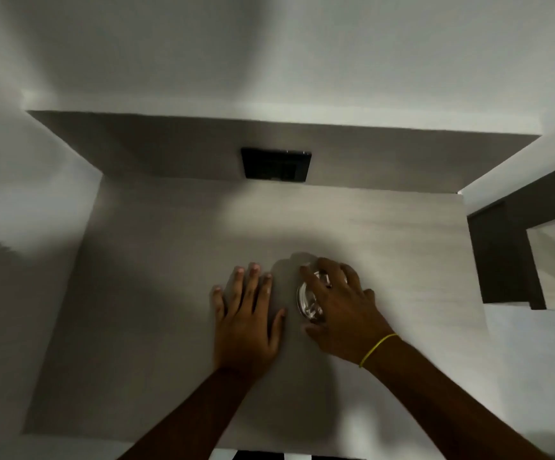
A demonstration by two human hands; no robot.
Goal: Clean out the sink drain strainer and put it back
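Chrome metal shows under the right hand (339, 307): the strainer (309, 298), round and glossy, lies on the floor of the sink (170, 247), partly covered by that hand. The right fingers (327, 270) arch over its far edge and the thumb sits at its near edge; they appear curled around it, but whether they actually grip it or merely rest on it cannot be told, since the hand hides the contact. A thin yellow band (377, 348) circles the right wrist.

The left hand (246, 313) lies flat on the sink floor just beside the strainer, fingers spread and holding nothing.

The sink is a rectangular basin, matt grey with a faint brushed grain and straight walls. A dark rectangular slot (276, 164) sits in the far wall, well beyond the fingers. The pale worktop (269, 54) surrounds the basin.

Judgement: the step in hand is either lifting the strainer or seating it; which one cannot be settled from this view. To do it well, the fingers should take the rim at opposite points, keep the piece level, and move it straight up or down. The smooth chrome will likely be slippery if wet, so a firm pinch is advised. The left hand should stay braced clear of the rim.
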